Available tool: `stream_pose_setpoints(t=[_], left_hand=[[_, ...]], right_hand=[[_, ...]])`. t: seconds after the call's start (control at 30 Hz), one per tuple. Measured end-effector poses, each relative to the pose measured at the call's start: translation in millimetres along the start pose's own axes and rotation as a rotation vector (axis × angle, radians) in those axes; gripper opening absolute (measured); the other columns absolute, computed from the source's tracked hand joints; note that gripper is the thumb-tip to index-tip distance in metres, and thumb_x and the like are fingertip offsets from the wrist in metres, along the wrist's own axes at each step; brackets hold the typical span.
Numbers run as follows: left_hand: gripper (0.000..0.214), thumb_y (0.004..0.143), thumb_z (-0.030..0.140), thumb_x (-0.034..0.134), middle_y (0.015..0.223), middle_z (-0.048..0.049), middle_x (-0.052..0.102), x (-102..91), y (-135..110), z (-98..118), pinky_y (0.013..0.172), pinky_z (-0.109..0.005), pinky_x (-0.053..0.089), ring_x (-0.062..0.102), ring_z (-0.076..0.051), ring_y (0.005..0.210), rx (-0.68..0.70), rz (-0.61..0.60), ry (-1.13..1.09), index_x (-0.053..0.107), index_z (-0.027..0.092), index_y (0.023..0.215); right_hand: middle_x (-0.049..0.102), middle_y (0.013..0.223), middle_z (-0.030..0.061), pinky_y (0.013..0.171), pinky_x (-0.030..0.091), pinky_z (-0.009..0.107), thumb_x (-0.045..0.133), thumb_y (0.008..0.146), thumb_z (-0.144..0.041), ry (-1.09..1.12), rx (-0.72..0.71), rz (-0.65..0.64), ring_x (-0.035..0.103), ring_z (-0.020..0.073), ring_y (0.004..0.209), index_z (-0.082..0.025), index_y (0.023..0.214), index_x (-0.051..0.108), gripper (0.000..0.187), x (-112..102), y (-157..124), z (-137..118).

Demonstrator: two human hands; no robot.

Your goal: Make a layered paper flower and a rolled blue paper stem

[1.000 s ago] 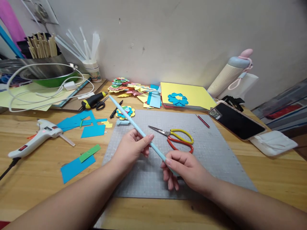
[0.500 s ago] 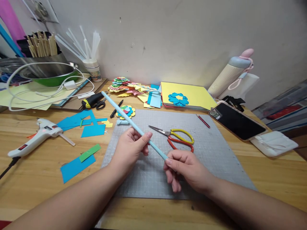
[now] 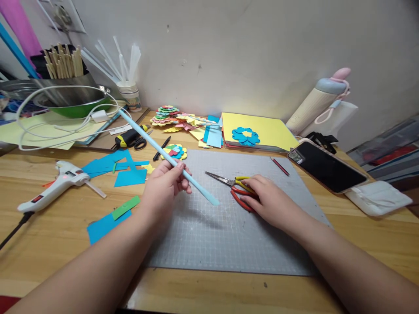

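Note:
My left hand (image 3: 165,185) is closed around a thin light-blue rolled-paper stick (image 3: 149,137). The stick slants from the upper left down to the right, its lower end hanging free above the grey cutting mat (image 3: 203,244). On that mat lies a pair of scissors (image 3: 225,179) with one yellow and one red handle, blades pointing left. My right hand (image 3: 266,198) has its thumb and fingers on the handles, gripping them; part of the handles is hidden under the fingers.
At left lie a white glue gun (image 3: 55,187) and blue paper pieces (image 3: 131,178). A layered paper flower (image 3: 175,151) and a pen (image 3: 162,148) sit behind the mat. A blue paper flower (image 3: 245,136) rests on yellow paper (image 3: 262,122). A phone (image 3: 327,168) is at right.
My right hand has let go of the stick's lower end and moved onto the scissors' handles. My left hand has shifted left with the stick.

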State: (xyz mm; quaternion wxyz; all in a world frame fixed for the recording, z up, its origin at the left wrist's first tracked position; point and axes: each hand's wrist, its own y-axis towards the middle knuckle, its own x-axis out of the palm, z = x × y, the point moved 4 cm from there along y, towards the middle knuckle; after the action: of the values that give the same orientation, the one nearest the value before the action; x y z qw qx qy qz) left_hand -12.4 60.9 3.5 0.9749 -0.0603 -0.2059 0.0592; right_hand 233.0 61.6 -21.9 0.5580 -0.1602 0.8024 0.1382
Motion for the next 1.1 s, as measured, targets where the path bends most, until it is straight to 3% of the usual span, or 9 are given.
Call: stream_pose_setpoints(t=[0.2, 0.3, 0.4, 0.53, 0.67, 0.8, 0.87, 1.0, 1.1], left_hand=[[0.010, 0.081, 0.017, 0.060, 0.065, -0.0001, 0.058, -0.1, 1, 2, 0.039, -0.019, 0.045, 0.046, -0.007, 0.044, -0.007, -0.014, -0.001, 0.055, 0.015, 0.073], [0.009, 0.082, 0.017, 0.058, 0.064, 0.0000, 0.058, -1.1, 1, 4, 0.037, -0.019, 0.042, 0.044, -0.007, 0.042, -0.011, -0.023, -0.001, 0.055, 0.015, 0.073], [0.010, 0.083, 0.020, 0.058, 0.064, 0.0003, 0.058, -1.0, 1, 7, 0.036, -0.018, 0.040, 0.044, -0.007, 0.041, 0.005, -0.060, -0.011, 0.055, 0.016, 0.075], [0.009, 0.081, 0.021, 0.062, 0.065, 0.0007, 0.060, 0.6, 0, 10, 0.035, -0.017, 0.038, 0.043, -0.006, 0.040, -0.005, -0.119, -0.056, 0.055, 0.017, 0.078], [0.010, 0.081, 0.023, 0.062, 0.064, 0.0011, 0.059, 0.3, 0, 12, 0.034, -0.015, 0.035, 0.041, -0.005, 0.039, -0.037, -0.144, -0.098, 0.055, 0.017, 0.078], [0.011, 0.082, 0.024, 0.063, 0.064, 0.0021, 0.058, -0.6, 0, 13, 0.032, -0.014, 0.033, 0.039, -0.004, 0.039, -0.015, -0.150, -0.089, 0.055, 0.016, 0.077], [0.013, 0.082, 0.025, 0.064, 0.062, 0.0025, 0.057, -0.1, 0, 14, 0.032, -0.013, 0.032, 0.039, -0.004, 0.038, -0.008, -0.154, -0.076, 0.056, 0.016, 0.077], [0.015, 0.080, 0.027, 0.067, 0.063, 0.0023, 0.059, 0.9, -1, 15, 0.033, -0.013, 0.031, 0.039, -0.003, 0.038, -0.009, -0.156, -0.079, 0.057, 0.016, 0.077], [0.014, 0.078, 0.027, 0.068, 0.065, 0.0017, 0.060, 0.3, -1, 15, 0.034, -0.013, 0.029, 0.040, -0.003, 0.040, -0.005, -0.152, -0.094, 0.059, 0.016, 0.080]], right_hand=[[0.062, 0.088, 0.0082, 0.065, 0.041, 0.033, 0.060, 0.075, -0.018, 0.043, 0.166, -0.078, 0.057, 0.0221, 0.076, -0.018, 0.087, 0.058, 0.012, 2, -2, 2], [0.058, 0.077, 0.0017, 0.054, 0.040, 0.027, 0.065, 0.076, -0.029, 0.561, 0.279, -0.074, 0.054, 0.0160, 0.063, -0.021, 0.090, 0.050, 0.022, 0, -7, -5], [0.046, 0.065, -0.0053, 0.039, 0.030, 0.021, 0.058, 0.084, -0.055, 1.139, 0.269, -0.301, 0.040, 0.0077, 0.042, -0.022, 0.085, 0.043, 0.036, 7, -15, -26], [0.047, 0.071, -0.0039, 0.035, 0.031, 0.018, 0.056, 0.080, -0.070, 1.425, 0.095, -0.507, 0.040, 0.0035, 0.039, -0.020, 0.083, 0.047, 0.051, 16, -30, -51], [0.043, 0.060, -0.0051, 0.032, 0.025, 0.015, 0.049, 0.088, -0.065, 1.504, 0.191, -0.411, 0.032, 0.0028, 0.038, -0.017, 0.080, 0.055, 0.049, 29, -37, -51], [0.055, 0.080, 0.0043, 0.041, 0.041, 0.017, 0.054, 0.078, -0.074, 1.559, 0.191, -0.317, 0.056, 0.0126, 0.065, -0.017, 0.099, 0.061, 0.061, 31, -37, -53], [0.055, 0.089, 0.0067, 0.053, 0.048, 0.021, 0.051, 0.079, -0.076, 1.596, 0.183, -0.306, 0.059, 0.0166, 0.080, -0.017, 0.103, 0.058, 0.063, 31, -37, -54], [0.053, 0.076, 0.0028, 0.050, 0.043, 0.021, 0.045, 0.078, -0.080, 1.521, 0.115, -0.671, 0.051, 0.0105, 0.059, -0.016, 0.095, 0.053, 0.067, 32, -49, -63], [0.048, 0.073, -0.0001, 0.049, 0.040, 0.020, 0.050, 0.074, -0.080, 1.383, 0.088, -0.771, 0.047, 0.0100, 0.058, -0.017, 0.096, 0.050, 0.067, 28, -57, -66]])
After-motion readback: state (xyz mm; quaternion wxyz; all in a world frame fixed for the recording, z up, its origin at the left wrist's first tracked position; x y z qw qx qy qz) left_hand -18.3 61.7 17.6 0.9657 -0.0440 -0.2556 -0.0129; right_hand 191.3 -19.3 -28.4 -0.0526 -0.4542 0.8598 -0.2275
